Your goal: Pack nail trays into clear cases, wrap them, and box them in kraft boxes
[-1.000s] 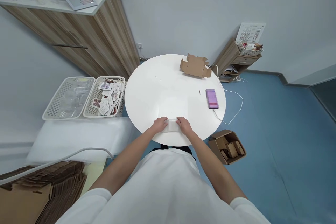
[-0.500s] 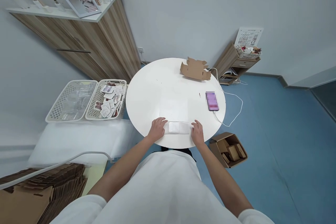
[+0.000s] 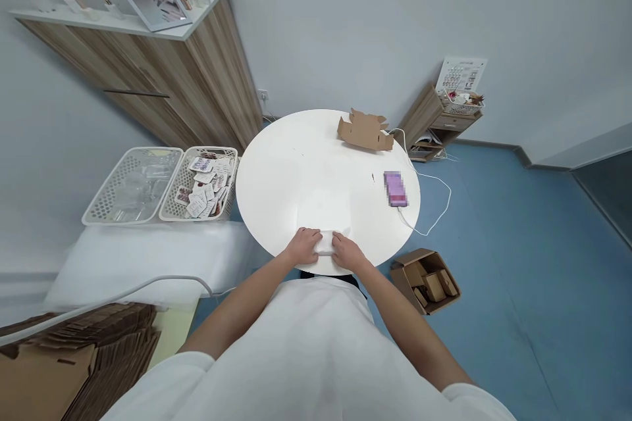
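A small white packet [image 3: 324,243] lies near the close edge of the round white table, on or in a thin white wrapping sheet [image 3: 323,210] that stretches away from me. The sheet is hard to tell from the tabletop. My left hand [image 3: 303,246] is closed on the packet's left end, fingers on top. At its right end my right hand [image 3: 346,251] grips in the same way, thumb side toward the middle. Both ends are hidden under my fingers, so whether the sheet's edges are folded in there I cannot tell.
On the round table [image 3: 266,164] are an unfolded cardboard box [image 3: 365,130] and a phone [image 3: 395,189] with a white cable. Left stand a basket of cards [image 3: 202,187] and a basket of clear plastic pieces [image 3: 133,187]. An open carton [image 3: 425,281] sits on the floor, right.
My hands have come inward from beside the packet and closed on its two ends. The sheet's side parts that showed left and right of it are now covered or folded in.
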